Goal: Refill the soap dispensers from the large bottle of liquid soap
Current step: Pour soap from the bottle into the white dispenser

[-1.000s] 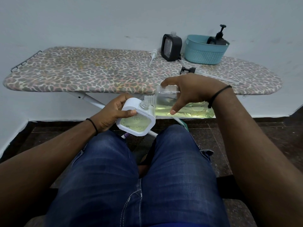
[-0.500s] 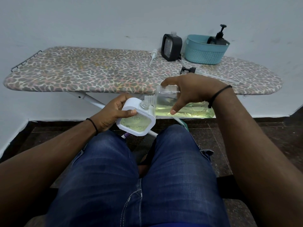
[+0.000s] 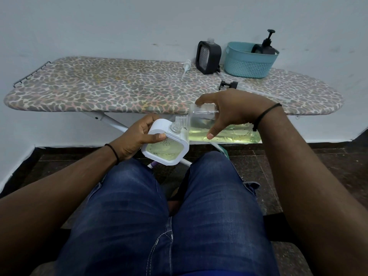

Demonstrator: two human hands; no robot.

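Left hand (image 3: 137,139) grips a white square-framed clear soap dispenser (image 3: 166,147), tilted, over the lap; it holds pale yellow-green liquid, and its open threaded neck points up-right. Right hand (image 3: 232,111) grips a large clear plastic bottle (image 3: 223,129), lying nearly horizontal, thumb under, fingers over the top. Yellow-green soap pools along the bottle's lower side; its threaded mouth sits just above the dispenser neck, contact unclear. On the leopard-print ironing board (image 3: 111,86): a black-framed dispenser (image 3: 208,56) standing uncapped, a white pump head (image 3: 186,66) lying left of it, a black pump head (image 3: 229,85), and a teal perforated plastic basket (image 3: 249,63) holding a black pump bottle (image 3: 267,45).
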